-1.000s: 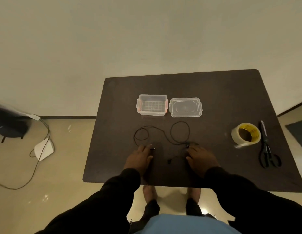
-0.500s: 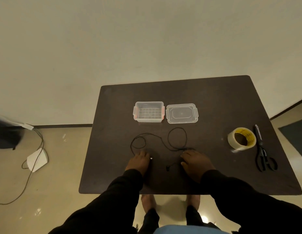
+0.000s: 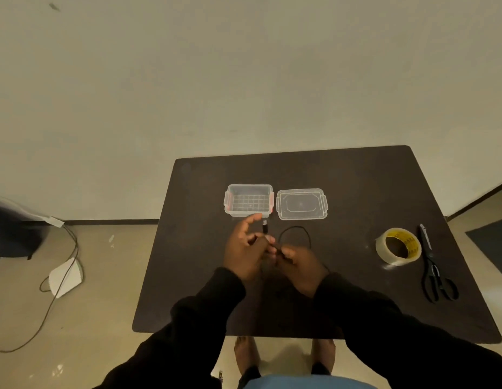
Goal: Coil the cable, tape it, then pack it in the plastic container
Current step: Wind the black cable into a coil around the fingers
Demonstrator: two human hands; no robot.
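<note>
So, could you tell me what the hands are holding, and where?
Both hold the cable: left hand just below its plug end, right hand further along it.

Both hands, left hand [image 3: 248, 252] and right hand [image 3: 300, 265], pinch the black cable [image 3: 296, 230] above the table [image 3: 356, 178]; the plastic container [image 3: 249, 200] sits at 12 o'clock.

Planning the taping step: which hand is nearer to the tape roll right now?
The right hand. It sits mid-table holding the cable, with the tape roll off to its right across bare table. The left hand is farther left, just below the container.
</note>
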